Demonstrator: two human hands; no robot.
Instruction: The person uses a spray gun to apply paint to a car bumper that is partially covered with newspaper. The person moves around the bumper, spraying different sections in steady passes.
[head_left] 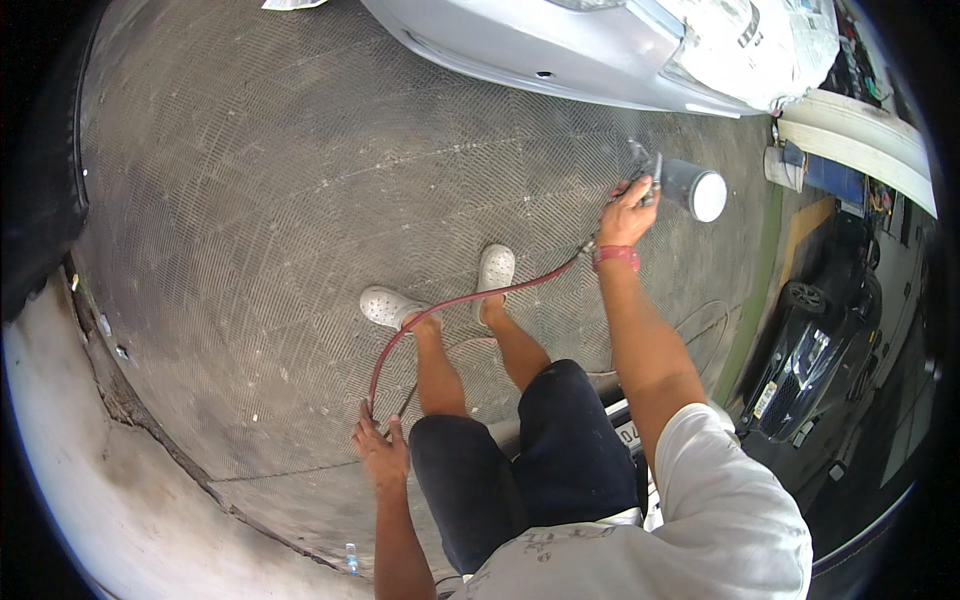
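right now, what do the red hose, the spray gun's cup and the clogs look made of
Red hose: probably rubber or flexible plastic, fairly smooth, as it bends in one long curve.
Spray gun's cup: likely plastic, grey and seemingly translucent, with a white round end; I can't be certain.
Clogs: likely moulded foam, matt off-white, judging by the holes across their tops.

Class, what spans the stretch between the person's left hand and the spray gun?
In the head view, a red hose curves from the left hand toward the right hand, which grips the spray gun.
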